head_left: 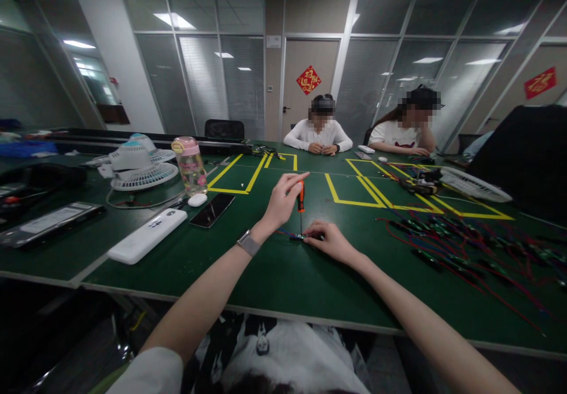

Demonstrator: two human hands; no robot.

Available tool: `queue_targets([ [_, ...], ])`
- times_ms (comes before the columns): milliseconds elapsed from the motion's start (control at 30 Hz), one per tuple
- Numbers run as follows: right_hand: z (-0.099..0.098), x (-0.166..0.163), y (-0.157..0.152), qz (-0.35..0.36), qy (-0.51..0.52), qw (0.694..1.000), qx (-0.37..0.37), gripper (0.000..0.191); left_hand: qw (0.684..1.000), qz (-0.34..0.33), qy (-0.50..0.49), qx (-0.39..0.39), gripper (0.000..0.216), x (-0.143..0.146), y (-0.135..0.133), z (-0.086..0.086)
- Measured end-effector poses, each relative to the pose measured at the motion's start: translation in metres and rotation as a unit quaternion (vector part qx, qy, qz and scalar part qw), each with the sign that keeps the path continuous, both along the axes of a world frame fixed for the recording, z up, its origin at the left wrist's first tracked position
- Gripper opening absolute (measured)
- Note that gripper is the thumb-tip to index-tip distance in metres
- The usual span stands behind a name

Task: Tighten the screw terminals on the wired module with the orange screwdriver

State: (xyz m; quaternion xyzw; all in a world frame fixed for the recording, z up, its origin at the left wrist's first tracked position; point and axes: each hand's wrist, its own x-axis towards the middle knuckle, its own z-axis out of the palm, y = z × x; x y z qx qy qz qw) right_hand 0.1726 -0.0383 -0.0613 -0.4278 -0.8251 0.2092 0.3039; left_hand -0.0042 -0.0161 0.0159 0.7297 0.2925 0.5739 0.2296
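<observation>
My left hand (pixel 284 199) grips an orange and black screwdriver (pixel 301 198) by its handle, with the index finger stretched across the top. The screwdriver stands upright, its thin shaft pointing down at a small circuit board (pixel 296 237) on the green table. Pinched fingers of my right hand (pixel 325 240) hold the board's right edge against the tabletop. Thin red and blue wires run out from the board's left side. Whether the tip sits in a screw is too small to tell.
Many wired circuit boards (pixel 478 246) lie heaped at the right. To the left are a white power bank (pixel 148 235), a phone (pixel 213 211), an earphone case (pixel 197 199), a pink-lidded bottle (pixel 191 166) and a fan (pixel 144 166). Two people sit across the table (pixel 248 282).
</observation>
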Motion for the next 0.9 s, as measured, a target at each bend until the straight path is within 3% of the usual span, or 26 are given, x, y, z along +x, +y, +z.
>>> queue_targets([
  [67, 0.0001, -0.0001, -0.0004, -0.002, 0.003, 1.0, -0.001, 0.017, 0.997, -0.05, -0.026, -0.045, 0.036, 0.0011, 0.0022, -0.0011],
  [133, 0.0007, -0.0004, -0.0009, -0.004, 0.005, 1.0, -0.002, 0.018, 0.996, -0.054, -0.038, -0.06, 0.037, 0.0025, 0.0029, -0.0024],
  [267, 0.0013, -0.0006, -0.0012, -0.007, 0.002, 1.0, 0.001, 0.018, 0.999, 0.049, 0.004, 0.016, 0.035, 0.0034, -0.0011, -0.003],
  [333, 0.0007, -0.0005, -0.0007, -0.006, 0.003, 1.0, 0.004, 0.017, 0.997, 0.064, 0.019, 0.032, 0.032, 0.0034, -0.0026, -0.0028],
  [567, -0.0025, -0.0003, 0.0011, -0.009, 0.003, 1.0, 0.007, 0.018, 0.995, -0.075, -0.043, -0.056, 0.037, 0.0061, 0.0051, -0.0068],
  [633, -0.0029, -0.0003, 0.0013, -0.009, 0.006, 1.0, 0.004, 0.017, 0.997, -0.054, -0.041, -0.049, 0.034, 0.006, 0.0046, -0.0069],
  [767, -0.0027, -0.0002, 0.0014, -0.008, 0.0, 1.0, 0.007, 0.015, 0.997, 0.072, 0.004, 0.034, 0.027, 0.0039, -0.0002, -0.0041],
  [833, -0.0022, -0.0004, 0.001, -0.011, -0.002, 1.0, 0.009, 0.014, 0.997, 0.061, 0.004, 0.036, 0.025, 0.0034, -0.001, -0.0028],
  [900, -0.0014, -0.0008, 0.0003, -0.014, -0.002, 1.0, 0.008, 0.014, 1.0, 0.0, -0.013, 0.011, 0.029, 0.0039, -0.0004, -0.0025],
])
